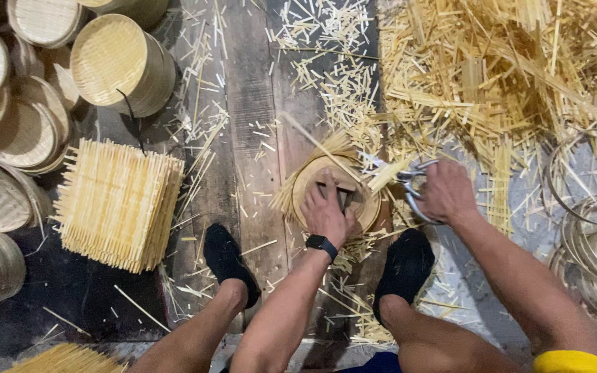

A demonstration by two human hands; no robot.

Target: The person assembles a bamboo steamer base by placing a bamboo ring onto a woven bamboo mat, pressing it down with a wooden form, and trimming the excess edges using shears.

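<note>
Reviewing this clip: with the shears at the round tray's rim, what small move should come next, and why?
Probably close the shears on the strips jutting past the round bamboo tray's rim. The right hand holds them at that edge, the left hand presses the tray down, and uncut ends still stick out.

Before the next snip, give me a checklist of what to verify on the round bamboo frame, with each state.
1. Left hand presses down on the round bamboo frame: ok.
2. Right hand grips the shears: ok.
3. Blades at the strips jutting past the rim: ok.
4. Left fingers clear of the blades: ok, they lie apart.
5. Feet in black socks away from the cut: ok.
6. Blades open or closed: cannot tell.
</note>
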